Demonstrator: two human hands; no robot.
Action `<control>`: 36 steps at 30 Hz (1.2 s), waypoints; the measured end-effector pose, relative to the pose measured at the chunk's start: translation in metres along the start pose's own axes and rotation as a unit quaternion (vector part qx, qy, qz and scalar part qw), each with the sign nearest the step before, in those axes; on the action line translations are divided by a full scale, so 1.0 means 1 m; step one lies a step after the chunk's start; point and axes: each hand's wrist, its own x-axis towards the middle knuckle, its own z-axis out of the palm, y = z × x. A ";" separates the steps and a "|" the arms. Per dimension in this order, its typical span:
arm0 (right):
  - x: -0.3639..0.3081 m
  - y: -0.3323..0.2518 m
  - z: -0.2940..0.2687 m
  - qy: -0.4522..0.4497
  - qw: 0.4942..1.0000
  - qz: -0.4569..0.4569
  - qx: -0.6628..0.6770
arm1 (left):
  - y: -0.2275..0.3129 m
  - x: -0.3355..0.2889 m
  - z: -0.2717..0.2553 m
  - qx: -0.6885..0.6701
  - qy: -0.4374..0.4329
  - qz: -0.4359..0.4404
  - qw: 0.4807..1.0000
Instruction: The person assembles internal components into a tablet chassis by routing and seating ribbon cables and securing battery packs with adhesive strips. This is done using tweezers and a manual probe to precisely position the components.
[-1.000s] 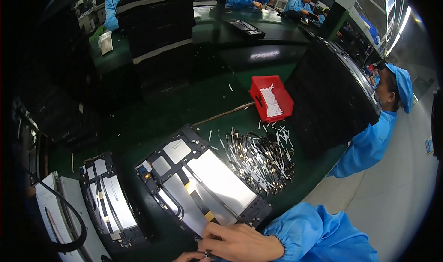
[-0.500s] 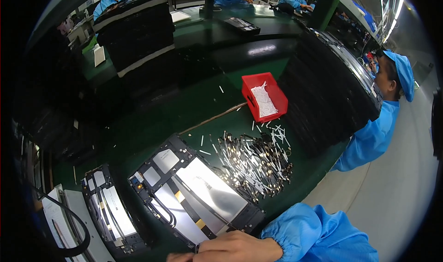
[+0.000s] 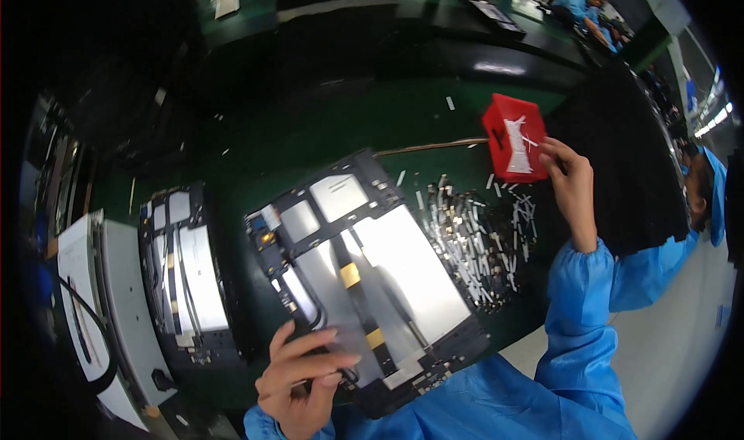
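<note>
From my remote seat I count one left hand, one right hand, one red bin, two large open device panels nearby and one similar-looking panel farther back, one heap of small strips too many to number, and at least two co-workers in blue.

L hand at lower-L edge of open device; R hand by red bin w/ white strips; sm. parts pile nearby.

Electronics factory workshop: green workbench, opened flat devices, heap of small parts, co-workers in blue workwear, ceiling tube lights.
</note>
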 end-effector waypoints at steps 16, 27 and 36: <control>-0.137 -0.184 0.014 -0.295 0.880 -0.227 0.295 | -0.031 0.022 -0.017 -0.004 -0.192 0.000 0.981; -0.141 -0.183 0.016 -0.324 0.884 -0.270 0.200 | -0.034 0.020 -0.015 -0.003 -0.180 -0.015 0.984; -0.136 -0.184 0.017 -0.335 0.876 -0.290 0.191 | -0.028 0.028 -0.017 -0.010 -0.185 0.006 0.983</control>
